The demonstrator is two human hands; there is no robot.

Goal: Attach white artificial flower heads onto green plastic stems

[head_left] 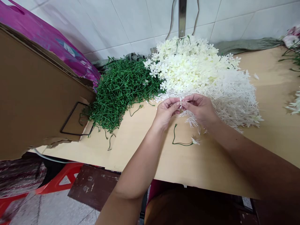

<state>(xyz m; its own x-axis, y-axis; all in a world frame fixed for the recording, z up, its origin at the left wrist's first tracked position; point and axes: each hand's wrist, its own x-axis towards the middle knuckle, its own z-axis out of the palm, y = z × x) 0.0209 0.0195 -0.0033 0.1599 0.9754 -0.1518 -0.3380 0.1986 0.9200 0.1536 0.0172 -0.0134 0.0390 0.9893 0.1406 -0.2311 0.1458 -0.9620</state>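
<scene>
Both hands meet fingertip to fingertip over the table, in front of the piles. My left hand [167,109] and my right hand [198,107] pinch a small white artificial flower piece [181,101] between them; the fingers cover part of it. Behind the hands lies a heap of white artificial flowers [189,68], with a mass of thin white strands [236,97] to its right and front. A heap of green plastic stems [126,84] is on the left. Below my hands, a bent green stem [181,143] with a white tip rests on the table.
A cardboard box [42,87] with a black wire frame [77,120] stands at the left, a purple bag [53,34] behind it. Tiled wall [131,18] bounds the back. More flowers [294,103] lie at the right edge. A red stool [62,178] is below the table [140,137].
</scene>
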